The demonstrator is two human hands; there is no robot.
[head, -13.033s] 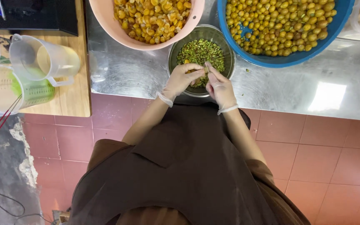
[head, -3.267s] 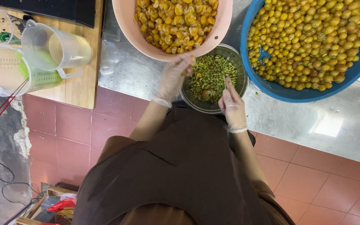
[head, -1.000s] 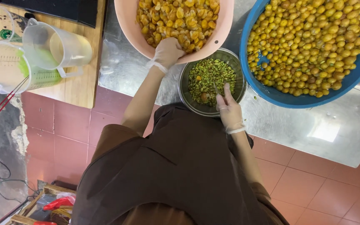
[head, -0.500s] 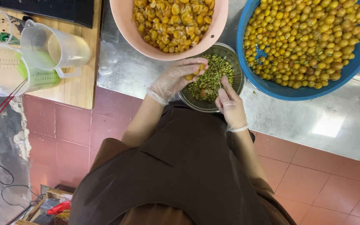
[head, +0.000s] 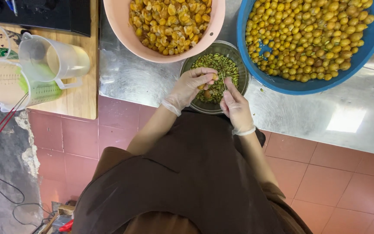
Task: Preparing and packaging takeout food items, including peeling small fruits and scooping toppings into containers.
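Both my hands wear thin clear gloves and meet over a small metal bowl (head: 242,82) filled with green seeds. My left hand (head: 191,86) pinches a small yellow fruit (head: 214,77) at its fingertips. My right hand (head: 234,105) grips a thin metal pick (head: 223,80) whose tip points at the fruit. Just beyond stands a pink bowl (head: 120,24) of cut yellow fruit pieces. A large blue basin (head: 248,52) of whole yellow fruits sits to the right.
All bowls rest on a steel table (head: 334,112) above a red tiled floor (head: 338,177). To the left a wooden board (head: 81,95) carries clear measuring jugs (head: 50,58), one with a red-handled utensil (head: 6,117). Cables lie on the floor at lower left.
My left hand reached into the pink bowl a second ago, then came back over the metal bowl with a fruit. My right hand brought the pick up to it.
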